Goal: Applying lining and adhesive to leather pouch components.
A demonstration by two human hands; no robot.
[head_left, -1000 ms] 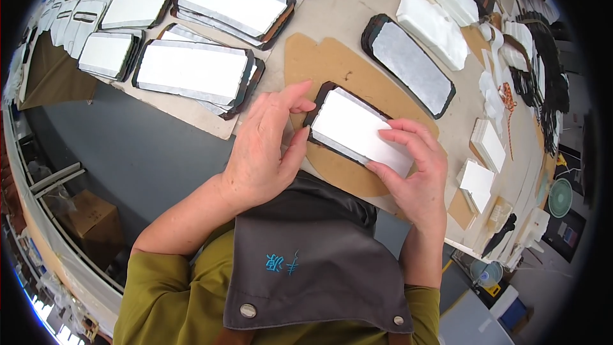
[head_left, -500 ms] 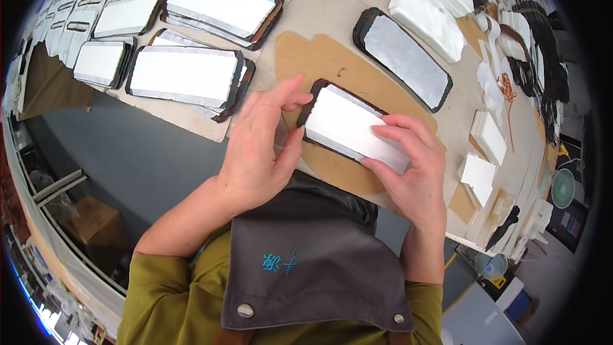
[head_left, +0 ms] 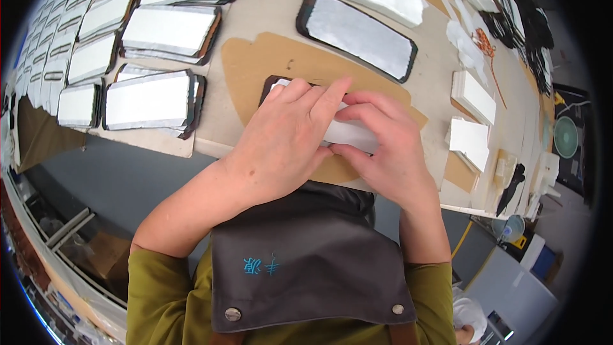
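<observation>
— Both hands have closed in over the white pad since a second ago?

— Yes. Left hand [head_left: 281,140] lies flat, fingers spread, covering the dark-rimmed white pad [head_left: 348,133]; right hand [head_left: 383,147] pinches its near edge.

— Room around it?

— Stacked pads [head_left: 150,101] sit near on the left, another pad [head_left: 357,35] lies apart beyond, small white blocks [head_left: 471,142] on the right. The pad rests on a brown sheet [head_left: 268,57] near the surface [head_left: 268,6] edge.

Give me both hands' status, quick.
Left hand: flat, pressing on the dark-edged white panel.
Right hand: fingers curled, gripping the same panel.
</observation>
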